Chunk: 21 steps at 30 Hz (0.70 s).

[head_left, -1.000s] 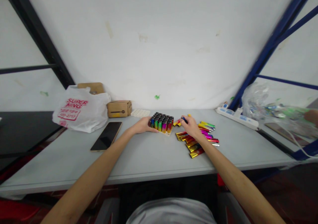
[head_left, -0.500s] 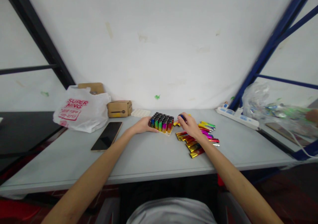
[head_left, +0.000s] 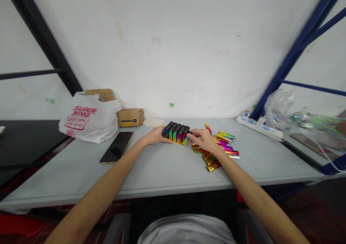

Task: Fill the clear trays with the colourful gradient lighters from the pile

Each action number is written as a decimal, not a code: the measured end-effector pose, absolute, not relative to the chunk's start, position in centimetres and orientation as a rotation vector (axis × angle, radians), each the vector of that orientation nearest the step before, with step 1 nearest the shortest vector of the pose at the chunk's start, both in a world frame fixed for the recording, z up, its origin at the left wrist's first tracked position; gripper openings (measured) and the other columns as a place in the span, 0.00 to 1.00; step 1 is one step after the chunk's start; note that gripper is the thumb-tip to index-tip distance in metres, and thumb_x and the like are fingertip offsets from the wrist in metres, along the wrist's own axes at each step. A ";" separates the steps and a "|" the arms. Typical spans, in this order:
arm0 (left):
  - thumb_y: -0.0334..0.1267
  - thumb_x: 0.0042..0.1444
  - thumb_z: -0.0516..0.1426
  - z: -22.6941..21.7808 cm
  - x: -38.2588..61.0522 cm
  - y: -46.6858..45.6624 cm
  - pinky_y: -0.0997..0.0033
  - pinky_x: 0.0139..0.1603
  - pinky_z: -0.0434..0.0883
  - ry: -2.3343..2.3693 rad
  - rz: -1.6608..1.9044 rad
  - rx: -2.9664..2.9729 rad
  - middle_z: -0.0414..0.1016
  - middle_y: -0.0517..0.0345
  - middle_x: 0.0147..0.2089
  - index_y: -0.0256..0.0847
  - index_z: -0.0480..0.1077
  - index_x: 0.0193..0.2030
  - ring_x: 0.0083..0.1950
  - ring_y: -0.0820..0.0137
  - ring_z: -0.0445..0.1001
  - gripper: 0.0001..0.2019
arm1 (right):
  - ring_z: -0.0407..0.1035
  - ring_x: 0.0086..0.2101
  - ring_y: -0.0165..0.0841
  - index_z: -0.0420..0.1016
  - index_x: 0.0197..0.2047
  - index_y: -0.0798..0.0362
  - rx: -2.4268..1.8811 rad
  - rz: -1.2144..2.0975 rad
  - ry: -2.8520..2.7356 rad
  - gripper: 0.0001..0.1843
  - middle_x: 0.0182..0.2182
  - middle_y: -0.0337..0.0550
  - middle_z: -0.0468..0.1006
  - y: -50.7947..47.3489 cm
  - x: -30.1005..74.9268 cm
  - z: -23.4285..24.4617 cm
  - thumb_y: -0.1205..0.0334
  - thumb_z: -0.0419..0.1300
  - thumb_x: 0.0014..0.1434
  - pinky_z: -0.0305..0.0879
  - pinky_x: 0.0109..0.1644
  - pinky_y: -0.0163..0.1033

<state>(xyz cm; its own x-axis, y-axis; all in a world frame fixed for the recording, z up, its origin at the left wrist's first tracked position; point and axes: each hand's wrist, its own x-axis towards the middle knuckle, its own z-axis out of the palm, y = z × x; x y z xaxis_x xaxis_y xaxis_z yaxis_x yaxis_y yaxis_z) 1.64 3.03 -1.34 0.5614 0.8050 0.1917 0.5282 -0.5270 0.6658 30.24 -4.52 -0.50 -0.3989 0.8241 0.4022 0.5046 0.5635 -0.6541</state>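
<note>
Several shiny, many-coloured lighters with black tops stand upright in a close block [head_left: 175,131] on a pale tray [head_left: 182,145]. My left hand [head_left: 157,136] is closed around the block's left end, thumb along the front and fingers behind. At the right front corner, my right hand [head_left: 202,138] pinches a blue-and-yellow lighter [head_left: 186,140], which leans against the block. Its top is partly covered by my fingers. Under and beside my right wrist lies a loose pile of metallic lighters [head_left: 213,161] in gold, red, magenta and green.
A phone [head_left: 117,147] lies left of my left hand. Farther back are a white plastic bag [head_left: 90,119], a small cardboard box [head_left: 131,118] and another pale tray [head_left: 153,122]. A power strip [head_left: 259,128] runs along the right, beside a blue metal frame [head_left: 286,58].
My right hand has moved slightly left and down, bringing the lighter from beside the block to its right front corner. My left hand stays on the block.
</note>
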 end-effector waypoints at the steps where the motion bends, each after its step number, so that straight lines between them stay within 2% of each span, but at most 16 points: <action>1: 0.58 0.37 0.71 -1.3 1.7 3.0 0.63 0.44 0.74 1.072 0.656 2.255 0.82 0.56 0.40 0.39 0.78 0.48 0.44 0.55 0.77 0.34 | 0.74 0.28 0.37 0.74 0.32 0.49 -1.064 0.534 -2.106 0.25 0.28 0.43 0.82 -4.5 30.2 -0.5 0.38 0.53 0.68 0.67 0.37 0.41; 5: 0.59 0.40 0.71 -1.3 1.7 3.0 0.62 0.45 0.74 1.068 0.624 2.282 0.82 0.55 0.42 0.39 0.77 0.49 0.46 0.55 0.77 0.33 | 0.70 0.26 0.34 0.70 0.26 0.50 -1.079 0.323 -2.188 0.28 0.25 0.43 0.78 -4.3 30.0 -0.7 0.37 0.53 0.68 0.61 0.35 0.39; 10: 0.58 0.39 0.71 -1.4 1.6 3.1 0.61 0.46 0.74 1.070 0.633 2.259 0.83 0.55 0.43 0.39 0.77 0.50 0.47 0.55 0.77 0.34 | 0.69 0.26 0.36 0.72 0.31 0.50 -1.139 0.110 -2.260 0.26 0.26 0.46 0.78 -4.3 29.1 -1.1 0.37 0.53 0.68 0.56 0.34 0.39; 13: 0.58 0.39 0.72 -1.4 1.6 3.0 0.61 0.47 0.74 1.072 0.640 2.260 0.83 0.54 0.44 0.39 0.77 0.50 0.47 0.54 0.77 0.34 | 0.69 0.26 0.36 0.73 0.30 0.50 -1.215 0.023 -2.302 0.27 0.26 0.46 0.78 -4.5 28.6 -1.1 0.37 0.53 0.68 0.55 0.33 0.39; 16: 0.58 0.38 0.72 -1.1 1.7 2.7 0.61 0.46 0.74 1.078 0.660 2.281 0.83 0.54 0.44 0.39 0.78 0.48 0.47 0.54 0.78 0.33 | 0.70 0.27 0.35 0.72 0.28 0.50 -1.226 0.064 -2.312 0.27 0.25 0.44 0.78 -4.5 28.9 -0.9 0.36 0.55 0.66 0.56 0.33 0.38; 18: 0.58 0.37 0.72 -0.7 1.7 2.5 0.61 0.45 0.74 1.097 0.665 2.303 0.83 0.53 0.43 0.38 0.78 0.48 0.45 0.54 0.78 0.33 | 0.69 0.27 0.35 0.72 0.29 0.50 -1.243 0.095 -2.261 0.28 0.24 0.43 0.77 -4.2 29.7 -0.8 0.37 0.52 0.69 0.58 0.35 0.38; 20: 0.58 0.37 0.71 -0.3 1.5 2.4 0.61 0.45 0.74 1.115 0.645 2.333 0.83 0.53 0.43 0.38 0.78 0.47 0.45 0.54 0.78 0.33 | 0.71 0.30 0.36 0.74 0.32 0.51 -1.270 0.078 -2.168 0.28 0.27 0.44 0.78 -3.7 30.9 -0.8 0.41 0.46 0.73 0.63 0.40 0.40; 21: 0.58 0.38 0.71 -0.1 1.5 2.3 0.61 0.45 0.74 1.114 0.630 2.347 0.83 0.53 0.44 0.38 0.78 0.46 0.45 0.54 0.78 0.33 | 0.73 0.34 0.38 0.76 0.36 0.51 -1.270 0.059 -2.130 0.27 0.32 0.47 0.79 -3.3 31.6 -1.0 0.43 0.45 0.73 0.65 0.44 0.42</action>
<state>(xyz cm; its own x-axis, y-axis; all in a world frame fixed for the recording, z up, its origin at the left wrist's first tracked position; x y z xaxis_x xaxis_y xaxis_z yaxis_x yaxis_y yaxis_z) 1.45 2.35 -0.14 0.5661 0.7989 0.2035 0.5862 -0.5636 0.5819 31.56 -3.34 -0.98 -0.3206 0.8010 0.5056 0.7718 0.5303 -0.3508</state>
